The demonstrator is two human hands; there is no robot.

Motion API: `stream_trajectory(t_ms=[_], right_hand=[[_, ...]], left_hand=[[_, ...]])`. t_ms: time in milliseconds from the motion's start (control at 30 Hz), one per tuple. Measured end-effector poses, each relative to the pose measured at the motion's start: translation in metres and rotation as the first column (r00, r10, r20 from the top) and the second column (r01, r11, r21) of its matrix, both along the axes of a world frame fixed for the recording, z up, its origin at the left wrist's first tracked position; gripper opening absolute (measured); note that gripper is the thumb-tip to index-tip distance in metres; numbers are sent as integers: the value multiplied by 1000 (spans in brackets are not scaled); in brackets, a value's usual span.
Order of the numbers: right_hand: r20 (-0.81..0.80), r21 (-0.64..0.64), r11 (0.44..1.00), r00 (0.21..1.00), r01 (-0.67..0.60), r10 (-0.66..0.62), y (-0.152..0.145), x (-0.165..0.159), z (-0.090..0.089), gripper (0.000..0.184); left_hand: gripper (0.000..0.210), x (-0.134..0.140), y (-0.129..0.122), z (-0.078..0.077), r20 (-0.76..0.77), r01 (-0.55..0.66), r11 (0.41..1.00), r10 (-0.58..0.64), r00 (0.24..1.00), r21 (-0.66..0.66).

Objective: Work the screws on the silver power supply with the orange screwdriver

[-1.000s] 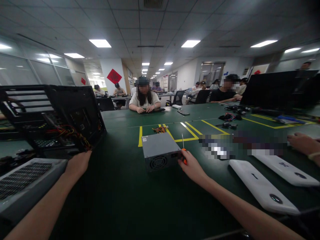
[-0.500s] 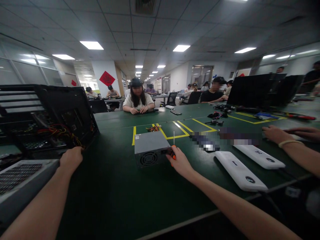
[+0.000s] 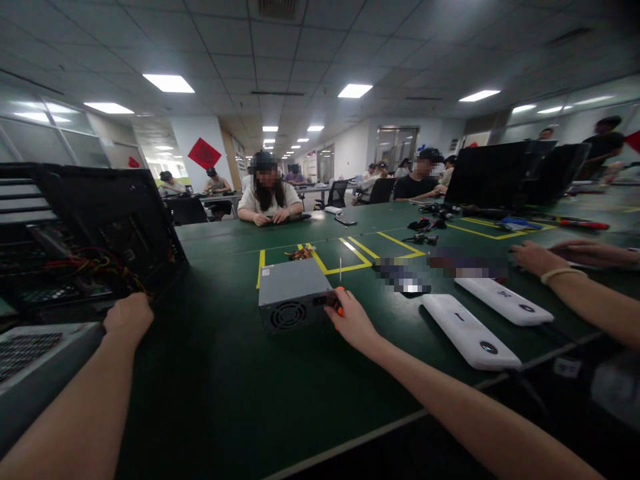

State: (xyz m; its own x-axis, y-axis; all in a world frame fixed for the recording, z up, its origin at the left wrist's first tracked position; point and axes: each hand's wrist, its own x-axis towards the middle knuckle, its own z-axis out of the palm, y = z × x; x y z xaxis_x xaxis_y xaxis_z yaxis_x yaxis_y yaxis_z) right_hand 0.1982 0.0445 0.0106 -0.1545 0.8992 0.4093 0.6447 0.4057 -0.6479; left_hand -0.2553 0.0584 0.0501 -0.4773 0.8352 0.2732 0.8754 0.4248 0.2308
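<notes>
My left hand is closed at the lower edge of an opened black computer case, its fingertips partly hidden; coloured wires hang inside. In front of me a grey power supply lies on the table, its fan grille facing me and its cable bundle behind it. My right hand is wrapped round the orange handle of a screwdriver, whose thin shaft points up. The fingers of that hand also reach the power supply's right side near the socket.
Two white power banks lie right of my forearm on the green table. A co-worker's hands are at the right. Black monitors stand behind them. Yellow tape marks the tabletop. Another person sits opposite.
The whole view has shifted slightly, so things sit a little further left and higher. Both hands keep their places at the case and the power supply.
</notes>
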Motion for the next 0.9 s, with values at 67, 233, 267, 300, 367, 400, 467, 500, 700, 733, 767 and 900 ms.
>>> stream_trajectory(t_ms=[67, 233, 267, 300, 367, 400, 467, 500, 700, 733, 767, 900], right_hand=[[-5, 3, 1000, 1000, -1, 1, 2, -2, -1, 21], [-31, 18, 1000, 1000, -4, 5, 13, -11, -3, 22], [-38, 23, 1000, 999, -6, 7, 16, -13, -4, 23], [-46, 30, 999, 999, -10, 11, 18, -15, -4, 23], [-63, 47, 999, 998, -16, 19, 21, -15, -5, 25], [-74, 58, 998, 997, -16, 20, 22, -14, -5, 27], [-100, 81, 997, 995, -6, 14, 22, -10, -5, 32], [-117, 93, 996, 993, 3, 8, 22, -7, -4, 35], [-253, 151, 982, 965, 111, -70, 19, 9, 4, 45], [-275, 152, 979, 958, 133, -87, 18, 10, 4, 45], [-292, 151, 977, 951, 149, -100, 19, 12, 4, 45], [-320, 163, 974, 942, 156, -97, 19, 12, 5, 36]], left_hand=[[34, 4, 0, 3, -20, -65, 993, 64, 998, -94], [40, 27, -13, 10, -94, -13, 972, -9, 995, -235], [42, 36, -18, 12, -154, 0, 966, -41, 987, -259], [44, 46, -24, 14, -214, 14, 961, -76, 974, -277], [45, 74, -37, 18, -311, 61, 967, -139, 940, -248], [44, 91, -44, 20, -350, 90, 975, -158, 923, -201], [41, 131, -57, 21, -401, 245, 968, -246, 882, -54], [39, 153, -62, 21, -411, 357, 934, -318, 854, 19], [27, 270, -67, 1, -153, 746, 665, -742, 653, -41], [28, 283, -64, -3, -138, 765, 643, -762, 632, -46], [28, 292, -60, -8, -120, 777, 627, -777, 618, -56], [31, 310, -45, -27, -82, 764, 640, -768, 635, -83]])
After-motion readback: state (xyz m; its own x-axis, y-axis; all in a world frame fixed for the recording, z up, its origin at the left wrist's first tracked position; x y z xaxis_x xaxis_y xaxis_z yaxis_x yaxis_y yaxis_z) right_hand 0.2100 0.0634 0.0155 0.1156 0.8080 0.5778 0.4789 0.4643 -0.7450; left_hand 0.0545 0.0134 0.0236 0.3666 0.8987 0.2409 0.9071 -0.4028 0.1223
